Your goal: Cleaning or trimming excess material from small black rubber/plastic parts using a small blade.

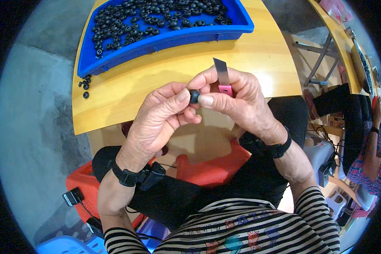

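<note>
Pinching a small black ring [194,96] between both thumbs, your left hand [156,122] steadies it; your right hand [237,99] also grips a pink-handled blade [221,74].

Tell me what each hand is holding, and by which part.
The left hand and right hand pinch a small black round part by its sides between their fingertips. The right hand also grips a blade by its pink handle.

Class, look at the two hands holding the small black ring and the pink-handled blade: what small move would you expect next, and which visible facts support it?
Probably a slight tilt of the blade down toward the black ring. The ring is pinched between the left hand and the right hand, while the right hand also grips the pink handle with the blade pointing up, away from the ring. The blue tray holds many similar rings.
</note>
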`<state>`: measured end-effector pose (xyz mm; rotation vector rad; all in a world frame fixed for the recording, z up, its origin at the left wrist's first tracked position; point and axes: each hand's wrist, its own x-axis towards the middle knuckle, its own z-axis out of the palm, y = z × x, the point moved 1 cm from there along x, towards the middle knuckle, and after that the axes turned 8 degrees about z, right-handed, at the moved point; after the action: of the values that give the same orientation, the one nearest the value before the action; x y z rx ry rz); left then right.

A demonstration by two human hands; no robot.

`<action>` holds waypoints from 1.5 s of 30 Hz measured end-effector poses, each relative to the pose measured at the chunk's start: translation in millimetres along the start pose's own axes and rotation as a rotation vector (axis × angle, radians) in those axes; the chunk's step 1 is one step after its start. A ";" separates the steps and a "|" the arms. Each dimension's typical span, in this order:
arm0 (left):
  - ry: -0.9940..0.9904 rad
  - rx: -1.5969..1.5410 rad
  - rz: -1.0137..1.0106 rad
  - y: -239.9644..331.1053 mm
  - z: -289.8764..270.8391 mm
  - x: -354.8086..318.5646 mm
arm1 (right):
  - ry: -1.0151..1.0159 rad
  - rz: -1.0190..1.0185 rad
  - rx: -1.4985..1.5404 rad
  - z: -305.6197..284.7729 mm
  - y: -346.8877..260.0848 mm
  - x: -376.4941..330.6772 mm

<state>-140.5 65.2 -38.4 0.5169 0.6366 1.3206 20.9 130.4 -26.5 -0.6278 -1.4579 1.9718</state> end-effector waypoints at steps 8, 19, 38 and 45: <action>0.010 0.048 -0.023 2.3 5.9 -0.4 | 0.019 -0.089 -0.275 -2.5 -4.3 0.7; 0.036 0.111 -0.053 -0.6 3.7 2.4 | -0.072 0.080 -0.097 -10.6 -9.2 1.5; 0.000 0.135 -0.030 -0.8 1.4 2.4 | -0.146 0.110 0.002 -9.1 -11.4 1.3; 0.007 0.157 -0.017 -0.1 3.2 3.0 | -0.094 0.087 -0.043 -9.4 -6.5 2.0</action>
<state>-137.8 68.1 -36.5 0.6335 0.7529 1.2625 27.2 139.5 -23.0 -0.6342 -1.5575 2.0660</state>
